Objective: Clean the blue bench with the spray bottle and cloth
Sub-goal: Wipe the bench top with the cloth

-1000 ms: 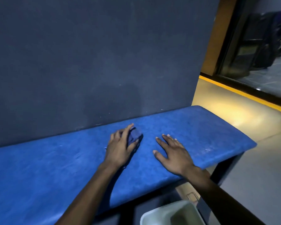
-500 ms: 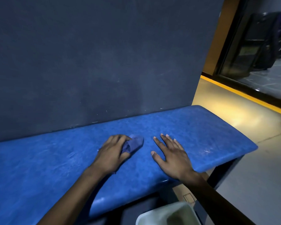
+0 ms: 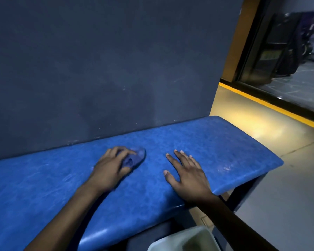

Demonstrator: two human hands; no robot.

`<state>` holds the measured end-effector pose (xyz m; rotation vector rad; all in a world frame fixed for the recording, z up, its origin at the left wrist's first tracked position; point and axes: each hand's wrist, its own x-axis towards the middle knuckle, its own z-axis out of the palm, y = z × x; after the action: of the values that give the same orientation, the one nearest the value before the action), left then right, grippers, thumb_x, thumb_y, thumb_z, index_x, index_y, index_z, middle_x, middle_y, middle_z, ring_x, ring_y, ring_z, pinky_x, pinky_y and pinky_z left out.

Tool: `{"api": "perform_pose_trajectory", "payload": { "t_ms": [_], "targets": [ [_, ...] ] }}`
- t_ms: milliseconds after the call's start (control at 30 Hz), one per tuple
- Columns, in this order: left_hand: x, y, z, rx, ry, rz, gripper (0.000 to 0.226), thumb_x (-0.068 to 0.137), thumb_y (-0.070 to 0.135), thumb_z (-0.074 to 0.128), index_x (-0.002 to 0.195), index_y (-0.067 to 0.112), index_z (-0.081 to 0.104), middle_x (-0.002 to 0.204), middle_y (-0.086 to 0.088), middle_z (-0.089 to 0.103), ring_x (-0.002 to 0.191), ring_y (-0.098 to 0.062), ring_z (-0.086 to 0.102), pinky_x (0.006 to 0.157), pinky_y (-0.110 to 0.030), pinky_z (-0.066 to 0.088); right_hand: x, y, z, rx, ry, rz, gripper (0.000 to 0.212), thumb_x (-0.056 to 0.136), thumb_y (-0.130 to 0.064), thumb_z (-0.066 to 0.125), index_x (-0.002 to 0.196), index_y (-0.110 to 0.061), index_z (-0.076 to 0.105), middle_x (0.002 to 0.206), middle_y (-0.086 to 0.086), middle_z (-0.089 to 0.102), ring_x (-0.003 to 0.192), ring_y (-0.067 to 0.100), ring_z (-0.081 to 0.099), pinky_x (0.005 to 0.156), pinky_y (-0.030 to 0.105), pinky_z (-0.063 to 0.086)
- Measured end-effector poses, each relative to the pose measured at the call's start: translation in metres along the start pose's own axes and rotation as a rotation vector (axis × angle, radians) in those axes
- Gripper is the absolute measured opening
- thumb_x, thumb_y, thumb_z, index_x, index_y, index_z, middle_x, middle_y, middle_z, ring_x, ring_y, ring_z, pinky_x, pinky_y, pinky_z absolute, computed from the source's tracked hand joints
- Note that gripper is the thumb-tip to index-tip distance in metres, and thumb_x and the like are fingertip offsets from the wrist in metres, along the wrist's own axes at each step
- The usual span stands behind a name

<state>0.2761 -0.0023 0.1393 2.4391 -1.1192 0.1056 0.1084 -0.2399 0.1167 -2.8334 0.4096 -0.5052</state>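
The blue bench (image 3: 216, 147) runs across the view against a dark wall, its right end rounded. My left hand (image 3: 111, 167) presses a small blue cloth (image 3: 136, 156) onto the seat near the middle; the cloth pokes out past my fingers on the right. My right hand (image 3: 186, 173) lies flat on the seat with fingers spread, just right of the cloth and holding nothing. No spray bottle is in view.
A dark grey wall (image 3: 107, 69) rises straight behind the bench. A pale bin (image 3: 185, 240) stands below the front edge. Floor with a yellow stripe (image 3: 272, 105) and a glass door lie to the right. A dark bench leg (image 3: 243, 196) is under the right end.
My left hand has slid the cloth towards me and slightly left over the seat, then a little back out. My right hand has stayed flat in place.
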Motion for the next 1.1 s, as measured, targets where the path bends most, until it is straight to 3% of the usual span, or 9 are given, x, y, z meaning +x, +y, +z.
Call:
{"api": "perform_pose_trajectory", "payload": {
  "t_ms": [100,167,367,433,600,667,900,967,1100],
  "targets": [
    [0.044,0.006,0.01,0.001,0.1,-0.165,0.066,0.08,0.063,0.034,0.134,0.034,0.059,0.139,-0.003,0.058,0.13,-0.03,0.053,0.106,-0.041,0.04,0.001,0.001,0.0,-0.001,0.017,0.003,0.067,0.091,-0.067,0.031,0.153,-0.041,0.033,0.164,-0.007,0.027,0.153,0.011,0.015,0.125,0.035,0.008],
    [0.059,0.024,0.025,0.002,0.088,-0.168,0.069,0.082,0.062,0.032,0.138,0.03,0.057,0.143,-0.008,0.057,0.133,-0.033,0.051,0.111,-0.04,0.037,0.0,0.003,0.001,-0.007,0.035,-0.008,0.066,0.091,-0.066,0.033,0.151,-0.039,0.037,0.163,-0.005,0.031,0.152,0.013,0.021,0.124,0.035,0.012],
    [-0.023,0.031,0.005,-0.027,-0.103,0.2,0.051,0.086,0.047,0.054,0.136,0.038,0.054,0.147,0.006,0.051,0.134,-0.016,0.048,0.109,-0.028,0.035,0.0,0.006,0.006,-0.038,0.06,-0.025,0.064,0.093,-0.062,0.03,0.151,-0.035,0.041,0.16,-0.001,0.037,0.15,0.015,0.027,0.123,0.038,0.017],
    [-0.039,0.011,-0.009,-0.041,-0.174,0.242,0.049,0.085,0.043,0.058,0.134,0.04,0.054,0.146,0.009,0.049,0.135,-0.013,0.048,0.11,-0.032,0.04,0.001,0.006,0.008,-0.045,0.057,-0.032,0.062,0.096,-0.059,0.026,0.151,-0.034,0.04,0.16,-0.001,0.037,0.15,0.015,0.026,0.123,0.039,0.018],
    [0.034,-0.007,-0.003,0.038,-0.083,0.024,0.065,0.081,0.057,0.041,0.14,0.033,0.052,0.152,-0.001,0.047,0.14,-0.027,0.045,0.11,-0.041,0.042,0.003,0.006,0.01,-0.04,0.06,-0.03,0.06,0.097,-0.056,0.026,0.15,-0.033,0.042,0.16,-0.001,0.038,0.15,0.015,0.027,0.124,0.038,0.017],
    [0.061,0.005,0.01,0.024,-0.043,-0.064,0.061,0.084,0.052,0.043,0.141,0.03,0.052,0.149,-0.004,0.05,0.139,-0.03,0.045,0.109,-0.04,0.038,0.002,0.006,0.008,-0.032,0.061,-0.029,0.059,0.097,-0.055,0.027,0.149,-0.033,0.043,0.159,-0.001,0.038,0.15,0.015,0.027,0.124,0.036,0.015],
    [-0.01,0.005,-0.002,-0.081,-0.214,0.284,0.045,0.09,0.038,0.056,0.135,0.036,0.055,0.146,0.007,0.05,0.136,-0.012,0.046,0.113,-0.026,0.033,0.004,0.01,0.009,-0.036,0.045,-0.018,0.058,0.097,-0.052,0.026,0.15,-0.035,0.041,0.16,-0.003,0.037,0.15,0.014,0.027,0.124,0.036,0.017],
    [-0.007,-0.018,-0.01,-0.068,-0.159,0.197,0.048,0.087,0.042,0.054,0.135,0.037,0.054,0.144,0.006,0.052,0.134,-0.016,0.047,0.113,-0.027,0.033,0.003,0.009,0.009,-0.032,0.041,-0.018,0.058,0.097,-0.052,0.025,0.15,-0.034,0.04,0.16,-0.003,0.037,0.15,0.014,0.026,0.124,0.036,0.016],
    [0.034,-0.018,-0.005,0.003,0.019,-0.129,0.05,0.088,0.049,0.049,0.137,0.038,0.052,0.146,-0.001,0.053,0.137,-0.028,0.046,0.112,-0.044,0.038,0.003,0.006,0.006,-0.019,0.031,0.003,0.059,0.096,-0.053,0.025,0.151,-0.035,0.04,0.161,-0.004,0.035,0.151,0.013,0.024,0.124,0.037,0.015]
  ]
}}
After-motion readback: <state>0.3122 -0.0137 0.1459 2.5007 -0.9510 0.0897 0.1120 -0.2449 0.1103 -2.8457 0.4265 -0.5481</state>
